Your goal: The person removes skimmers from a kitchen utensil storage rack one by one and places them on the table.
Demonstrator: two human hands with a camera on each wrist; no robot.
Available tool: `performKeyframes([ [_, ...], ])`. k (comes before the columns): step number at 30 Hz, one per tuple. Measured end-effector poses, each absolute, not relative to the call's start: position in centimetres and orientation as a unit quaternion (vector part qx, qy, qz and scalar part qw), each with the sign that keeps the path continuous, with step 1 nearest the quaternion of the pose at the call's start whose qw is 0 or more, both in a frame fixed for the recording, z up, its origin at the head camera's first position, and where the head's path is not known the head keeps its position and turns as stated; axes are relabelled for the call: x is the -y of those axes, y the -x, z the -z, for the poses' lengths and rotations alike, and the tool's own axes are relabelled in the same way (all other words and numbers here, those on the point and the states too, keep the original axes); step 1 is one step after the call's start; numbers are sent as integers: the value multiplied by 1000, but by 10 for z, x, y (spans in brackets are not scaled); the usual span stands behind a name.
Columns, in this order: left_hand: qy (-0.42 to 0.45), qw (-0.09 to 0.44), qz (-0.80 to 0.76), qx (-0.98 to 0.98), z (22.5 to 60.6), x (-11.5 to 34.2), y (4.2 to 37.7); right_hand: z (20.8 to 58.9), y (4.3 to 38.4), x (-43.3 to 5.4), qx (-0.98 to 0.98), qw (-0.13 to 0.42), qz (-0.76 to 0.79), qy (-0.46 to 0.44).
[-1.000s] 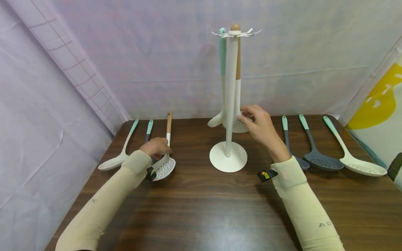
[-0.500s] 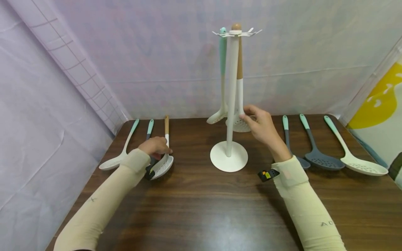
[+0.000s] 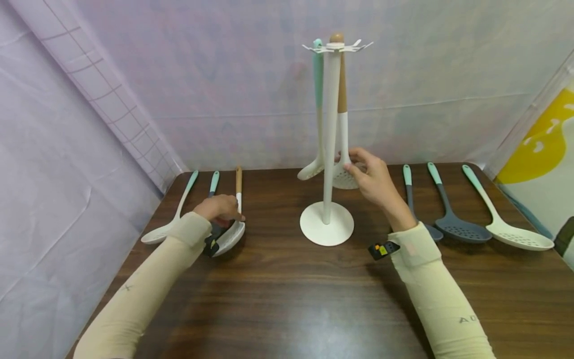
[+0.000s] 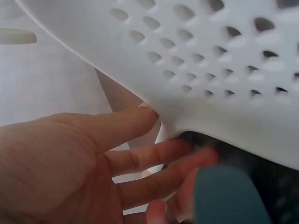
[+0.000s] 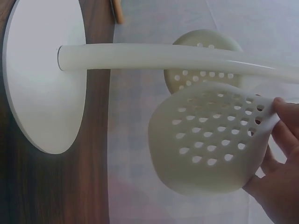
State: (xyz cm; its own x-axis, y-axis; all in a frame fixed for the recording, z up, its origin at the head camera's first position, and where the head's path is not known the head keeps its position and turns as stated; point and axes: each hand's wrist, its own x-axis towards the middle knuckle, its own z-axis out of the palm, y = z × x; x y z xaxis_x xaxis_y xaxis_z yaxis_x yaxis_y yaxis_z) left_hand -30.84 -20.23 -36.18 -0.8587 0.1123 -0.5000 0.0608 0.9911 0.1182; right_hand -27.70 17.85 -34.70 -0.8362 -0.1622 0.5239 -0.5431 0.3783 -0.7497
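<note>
My left hand [image 3: 218, 207] pinches the neck of a white skimmer [image 3: 234, 237] with a wooden handle, at the left of the table. In the left wrist view its perforated bowl [image 4: 201, 56] fills the top, thumb and fingers at the neck. My right hand [image 3: 371, 178] grips a second white skimmer [image 3: 343, 129], also wooden-handled, low on its neck. That one hangs upright from a white utensil stand [image 3: 326, 232], partly behind the pole. Beside it on the stand hangs a white skimmer with a mint handle [image 3: 318, 82].
Left of my left hand lie a white skimmer [image 3: 160, 234] and a grey utensil [image 3: 214, 182], both mint-handled. On the right side are a partly hidden grey utensil [image 3: 408, 187], a grey skimmer [image 3: 462, 230] and a white skimmer [image 3: 517, 237]. A fabric backdrop [image 3: 233, 99] stands behind the table.
The skimmer in my left hand has turned, its bowl tipping and shifting slightly left. The hanging skimmer in my right hand has swung a little to the right.
</note>
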Motion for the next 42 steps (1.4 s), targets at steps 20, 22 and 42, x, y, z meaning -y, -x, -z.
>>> performKeyframes([
  [20, -62, 264, -89, -958, 345, 208, 296, 347, 275, -177, 804, 211, -510, -222],
  [22, -78, 262, -77, -959, 342, 208, 296, 347, 275, -178, 804, 214, -508, -223],
  [42, -160, 153, -62, -973, 316, 180, 290, 337, 267, -184, 812, 209, -506, -204],
])
